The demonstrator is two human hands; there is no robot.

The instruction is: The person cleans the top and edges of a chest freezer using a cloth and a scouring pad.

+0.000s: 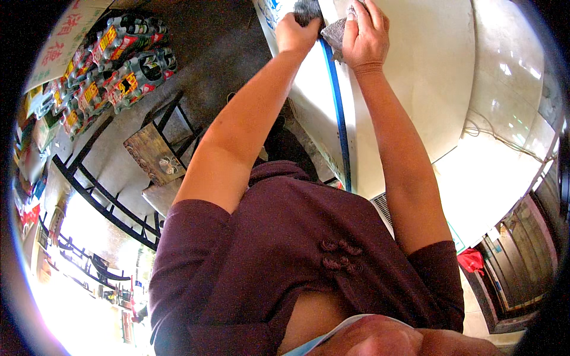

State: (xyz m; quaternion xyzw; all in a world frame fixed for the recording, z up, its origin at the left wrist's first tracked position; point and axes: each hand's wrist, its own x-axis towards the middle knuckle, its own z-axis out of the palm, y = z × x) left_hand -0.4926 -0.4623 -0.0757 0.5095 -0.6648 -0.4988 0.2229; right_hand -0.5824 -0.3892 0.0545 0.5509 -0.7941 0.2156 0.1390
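My left hand (297, 36) is closed around a dark grey, rough-textured cloth or pad (307, 10) at the top of the view. Beside it, my right hand (367, 39) grips a crumpled grey cloth (335, 33) and presses it near the edge of a white cabinet, apparently a chest freezer (423, 84). A blue trim strip (337, 93) runs down that edge, just below both hands. Whether the two grey pieces are joined, I cannot tell. The upper frame edge cuts off part of the dark piece and the right fingertips.
Shrink-wrapped packs of bottles (129, 84) are stacked at the upper left beside a printed carton (67, 42). Below them stands a wooden-topped piece of furniture (153, 153) near a black metal frame (111, 213). A cable (498, 138) trails at the right, and a red cloth or bag (471, 260) hangs lower down.
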